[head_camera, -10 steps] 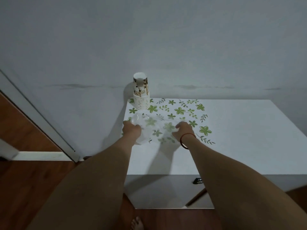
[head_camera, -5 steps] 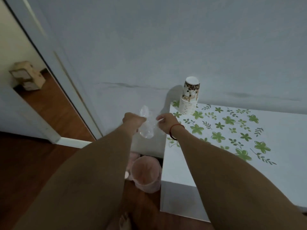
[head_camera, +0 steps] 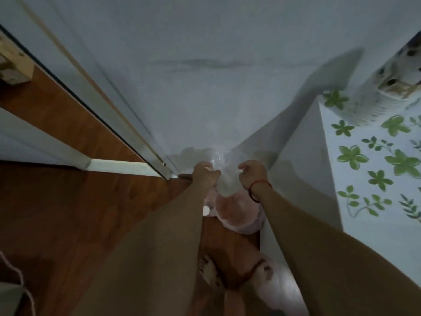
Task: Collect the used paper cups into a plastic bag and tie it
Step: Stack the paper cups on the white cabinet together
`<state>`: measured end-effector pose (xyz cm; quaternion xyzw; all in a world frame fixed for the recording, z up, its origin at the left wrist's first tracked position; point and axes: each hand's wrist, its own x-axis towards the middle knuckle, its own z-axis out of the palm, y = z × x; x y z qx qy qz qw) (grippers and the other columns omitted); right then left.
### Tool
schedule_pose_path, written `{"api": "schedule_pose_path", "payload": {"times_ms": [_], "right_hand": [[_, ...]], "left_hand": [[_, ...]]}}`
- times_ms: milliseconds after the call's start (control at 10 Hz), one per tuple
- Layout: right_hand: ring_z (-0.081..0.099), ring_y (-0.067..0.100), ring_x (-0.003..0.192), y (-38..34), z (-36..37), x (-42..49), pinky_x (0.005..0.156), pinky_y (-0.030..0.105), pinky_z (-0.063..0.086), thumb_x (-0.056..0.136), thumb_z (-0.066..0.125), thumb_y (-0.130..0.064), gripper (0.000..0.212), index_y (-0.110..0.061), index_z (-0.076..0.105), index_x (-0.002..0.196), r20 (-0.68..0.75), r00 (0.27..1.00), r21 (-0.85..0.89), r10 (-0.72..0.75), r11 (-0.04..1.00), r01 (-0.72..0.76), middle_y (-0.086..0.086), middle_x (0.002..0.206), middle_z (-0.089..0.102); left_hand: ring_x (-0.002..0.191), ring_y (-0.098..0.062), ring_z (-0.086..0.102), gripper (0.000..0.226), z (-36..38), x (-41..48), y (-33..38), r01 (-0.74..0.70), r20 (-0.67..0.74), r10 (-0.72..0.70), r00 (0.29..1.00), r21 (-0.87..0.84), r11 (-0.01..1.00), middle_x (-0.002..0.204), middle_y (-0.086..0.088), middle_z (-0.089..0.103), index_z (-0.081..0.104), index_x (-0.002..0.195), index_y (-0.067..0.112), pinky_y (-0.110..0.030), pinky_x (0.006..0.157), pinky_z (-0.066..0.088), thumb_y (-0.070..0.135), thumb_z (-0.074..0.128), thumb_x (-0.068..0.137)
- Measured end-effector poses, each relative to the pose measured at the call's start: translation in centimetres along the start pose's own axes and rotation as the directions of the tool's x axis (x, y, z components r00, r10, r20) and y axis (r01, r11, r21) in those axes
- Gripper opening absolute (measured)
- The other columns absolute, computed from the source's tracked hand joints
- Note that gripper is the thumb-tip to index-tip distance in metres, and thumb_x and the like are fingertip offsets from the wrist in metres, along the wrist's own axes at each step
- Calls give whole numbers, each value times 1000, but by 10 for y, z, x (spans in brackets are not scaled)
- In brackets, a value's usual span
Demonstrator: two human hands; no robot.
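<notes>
Since the earlier frame, both hands have carried the plastic bag (head_camera: 224, 179) off the desk (head_camera: 364, 224) to hang over the floor. I see the left hand (head_camera: 206, 176) pinching one edge and the right hand (head_camera: 251, 173) the other, above a pink-lined bin (head_camera: 237, 215) whose contents are unclear. The paper cups (head_camera: 373, 99) stand stacked on the desk, their print too blurred to read.

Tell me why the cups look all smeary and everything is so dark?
Head view: the stack of white patterned paper cups is streaked by motion blur; the light is dim, casting a soft grey shadow on the wall; the thin clear plastic bag held by the left hand and right hand looks hazy.
</notes>
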<state>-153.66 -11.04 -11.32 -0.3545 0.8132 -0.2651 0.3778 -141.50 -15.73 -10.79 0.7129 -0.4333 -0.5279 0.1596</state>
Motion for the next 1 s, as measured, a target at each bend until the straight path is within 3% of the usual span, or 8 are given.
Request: {"api": "schedule_pose_path", "payload": {"times_ms": [100,200,300,600,700,800,900,1000], "right_hand": [[61,28,104,40,41,24,82,16,39,81,60,0,31,1,66,111,31,996,23,86,996,-87,16,110,66],[53,18,93,91,86,55,77,12,35,82,61,-4,34,-2,62,116,79,985,34,152,987,-155,8,104,59],[58,25,104,142,124,84,86,22,42,82,62,-6,34,-3,63,116,88,971,6,221,975,-222,14,116,61],[56,23,112,287,215,183,101,28,42,85,64,-16,37,-10,57,121,122,934,-75,335,942,-328,9,122,60],[57,27,113,320,238,201,103,38,46,85,61,-8,34,-8,58,119,136,920,-93,369,929,-359,11,120,60],[53,31,121,343,253,213,105,37,44,86,58,-3,39,-6,56,125,237,881,-159,409,911,-380,14,128,58],[37,31,138,354,262,220,113,33,30,91,58,-11,56,-6,38,143,389,824,-280,412,905,-320,14,150,39],[37,32,138,341,256,216,113,35,30,95,52,-16,52,-6,36,144,349,845,-299,405,903,-309,15,149,39]], "left_hand": [[91,-23,64,44,21,47,-47,2,44,-2,999,8,1000,107,-13,66,62,112,8,-34,85,56,18,75,71],[85,-32,69,49,50,109,-112,-18,54,15,998,41,999,91,-18,69,62,107,2,-50,80,59,21,82,65],[95,-38,68,48,80,154,-158,-15,77,4,997,152,988,100,-22,69,62,110,1,-53,84,56,22,83,72],[106,-17,60,46,191,262,-264,-125,195,57,979,353,927,112,-3,63,57,122,8,-19,91,44,22,75,82],[101,-17,60,44,215,289,-304,-102,199,19,980,419,902,100,1,60,57,121,13,-25,90,46,28,74,83],[107,-24,61,44,224,307,-328,-26,222,-86,971,458,888,110,-8,63,57,125,7,-24,83,44,24,70,86],[125,-33,54,50,228,319,-338,25,249,-167,954,487,873,136,-17,55,49,137,3,-34,97,45,20,62,92],[124,-34,54,44,226,313,-326,46,224,-178,958,492,870,129,-17,58,52,133,1,-37,99,45,21,57,95]]}}
